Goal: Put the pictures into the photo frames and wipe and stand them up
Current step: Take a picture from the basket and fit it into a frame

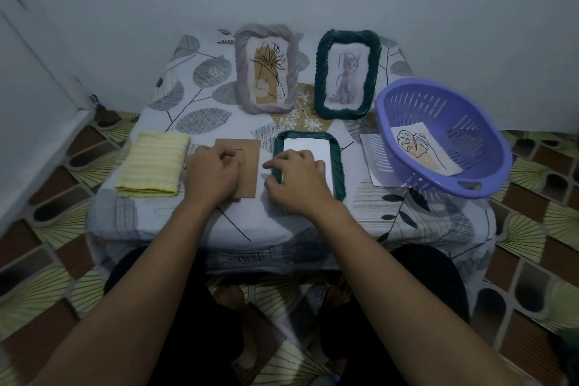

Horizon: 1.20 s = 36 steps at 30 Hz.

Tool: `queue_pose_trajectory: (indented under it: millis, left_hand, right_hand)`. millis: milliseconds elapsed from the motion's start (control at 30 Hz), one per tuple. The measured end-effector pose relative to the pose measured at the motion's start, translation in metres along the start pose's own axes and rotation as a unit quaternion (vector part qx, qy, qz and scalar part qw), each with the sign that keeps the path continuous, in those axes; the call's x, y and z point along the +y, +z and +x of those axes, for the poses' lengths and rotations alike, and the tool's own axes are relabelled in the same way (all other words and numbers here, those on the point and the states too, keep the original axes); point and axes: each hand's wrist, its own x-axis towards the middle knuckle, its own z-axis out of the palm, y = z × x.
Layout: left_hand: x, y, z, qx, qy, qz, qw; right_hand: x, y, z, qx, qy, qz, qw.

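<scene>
The brown backing board (248,166) lay flat on the counter (156,216), left of centre in the picture, under the left grip (211,172), whose fingers were curled down onto it, seemingly pinching it. Just to its right, the dark green frame (340,166) lay face down with a white sheet (313,146) inside, and the right grip (296,180) pinched its left rim. Both long axes ran parallel, up the picture, so the board probably needed only a short sideways carry, without turning.
</scene>
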Motion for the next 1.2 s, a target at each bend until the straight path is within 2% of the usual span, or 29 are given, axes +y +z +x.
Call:
queue_pose_trajectory:
  millis: [133,333,533,733,833,933,1033,1100,1200]
  left_hand:
    - [-0.020,-0.010,-0.005,-0.016,-0.054,0.029,0.998]
    - [-0.029,-0.008,-0.013,-0.023,-0.036,0.077,0.996]
    - [-0.025,-0.009,-0.011,-0.027,-0.064,0.006,0.998]
    - [-0.013,-0.016,-0.012,0.036,-0.096,-0.147,0.984]
    - [-0.003,-0.019,-0.013,0.077,-0.085,-0.187,0.976]
    - [0.010,-0.021,-0.017,0.117,-0.069,-0.203,0.970]
    - [0.020,-0.017,-0.017,0.117,-0.062,-0.259,0.957]
    - [0.025,-0.010,-0.014,0.091,-0.077,-0.342,0.932]
    - [0.034,0.003,-0.011,0.037,-0.111,-0.442,0.890]
  right_hand:
    - [-0.016,0.015,0.002,-0.041,-0.009,-0.081,0.996]
    - [-0.026,0.024,0.005,-0.065,0.011,-0.102,0.993]
    - [-0.029,0.019,0.008,-0.074,0.030,-0.084,0.993]
    - [-0.027,0.014,0.010,-0.090,0.036,-0.075,0.992]
    - [-0.026,0.012,0.009,-0.080,0.036,-0.062,0.994]
    - [-0.024,0.008,0.009,-0.029,0.044,-0.009,0.999]
    - [-0.013,0.002,0.011,0.020,0.090,0.091,0.992]
    - [-0.004,-0.006,0.011,0.050,0.122,0.212,0.968]
    - [0.012,-0.018,0.005,0.106,0.163,0.364,0.911]
